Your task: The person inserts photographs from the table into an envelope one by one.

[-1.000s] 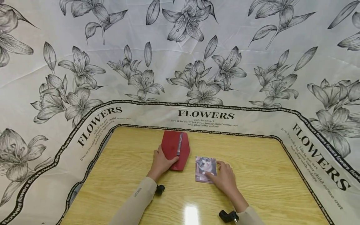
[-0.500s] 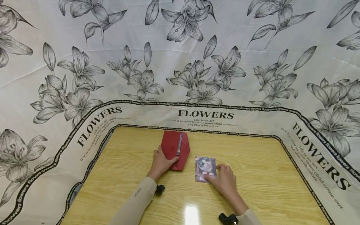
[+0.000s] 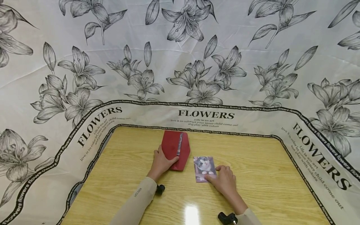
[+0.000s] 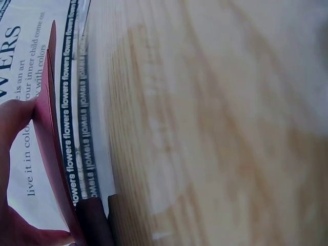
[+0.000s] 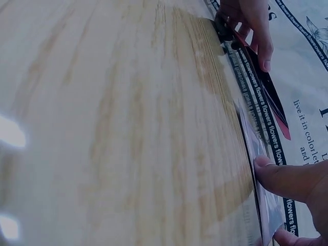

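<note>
My left hand [image 3: 161, 164] holds a red envelope [image 3: 172, 142] by its near left part. The thumb lies on its face, and the fingers are at the left edge. A narrow strip of silvery, picture-like material shows along an opening in the envelope. To the right, a small photo card [image 3: 202, 165] of a grey-and-white cat is pinched by my right hand [image 3: 226, 181] at its lower right. In the right wrist view, the thumb presses on the face of the card [image 5: 250, 136] and a fingertip shows at its edge. The left wrist view shows the envelope [image 4: 46, 120] nearly edge-on.
A light wooden table [image 3: 253, 162] lies beneath both hands. White cloth [image 3: 152, 115] with printed flowers and lettering rises around its back and sides. Black wrist devices [image 3: 227, 217] sit on both wrists. A bright reflection shines on the near tabletop.
The photo card has shifted slightly left and turned a little. My right thumb has moved down off the cat's paws. The left hand and envelope look unmoved.
</note>
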Action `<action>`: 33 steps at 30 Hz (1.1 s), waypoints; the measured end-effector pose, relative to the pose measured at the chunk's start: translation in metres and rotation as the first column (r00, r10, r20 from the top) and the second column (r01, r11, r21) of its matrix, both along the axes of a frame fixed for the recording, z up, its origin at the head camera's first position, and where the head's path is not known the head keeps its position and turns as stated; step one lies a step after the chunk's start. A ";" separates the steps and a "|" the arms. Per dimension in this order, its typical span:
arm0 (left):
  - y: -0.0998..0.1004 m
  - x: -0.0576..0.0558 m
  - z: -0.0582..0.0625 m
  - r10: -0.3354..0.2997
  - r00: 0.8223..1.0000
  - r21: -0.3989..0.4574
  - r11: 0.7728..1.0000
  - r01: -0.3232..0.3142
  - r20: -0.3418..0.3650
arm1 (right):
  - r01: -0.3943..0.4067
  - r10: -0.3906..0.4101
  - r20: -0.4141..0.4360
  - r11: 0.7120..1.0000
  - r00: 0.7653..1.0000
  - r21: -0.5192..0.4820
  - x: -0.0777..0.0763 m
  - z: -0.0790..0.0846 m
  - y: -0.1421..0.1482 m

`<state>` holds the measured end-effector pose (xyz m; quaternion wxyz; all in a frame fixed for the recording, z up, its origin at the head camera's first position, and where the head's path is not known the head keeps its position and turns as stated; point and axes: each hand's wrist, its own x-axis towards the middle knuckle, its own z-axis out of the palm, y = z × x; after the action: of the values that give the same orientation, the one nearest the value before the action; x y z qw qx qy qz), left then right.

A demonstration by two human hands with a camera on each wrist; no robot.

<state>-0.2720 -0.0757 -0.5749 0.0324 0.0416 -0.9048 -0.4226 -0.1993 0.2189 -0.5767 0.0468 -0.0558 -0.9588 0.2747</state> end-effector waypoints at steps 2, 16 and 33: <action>0.000 0.000 0.000 0.000 1.000 -0.001 1.000 0.000 -0.002 | 0.000 0.000 0.001 1.000 1.000 0.000 0.000 -0.001 0.000; 0.000 0.001 0.001 0.000 1.000 0.005 1.000 0.000 0.005 | -0.001 -0.001 -0.033 0.998 0.999 -0.059 0.001 0.000 -0.004; 0.000 0.001 0.002 -0.007 1.000 0.010 1.000 0.007 0.006 | -0.089 0.113 0.056 0.943 0.992 -0.320 -0.005 0.009 0.014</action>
<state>-0.2711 -0.0752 -0.5728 0.0282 0.0400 -0.9029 -0.4270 -0.2041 0.2326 -0.5678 -0.0124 -0.0233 -0.9048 0.4249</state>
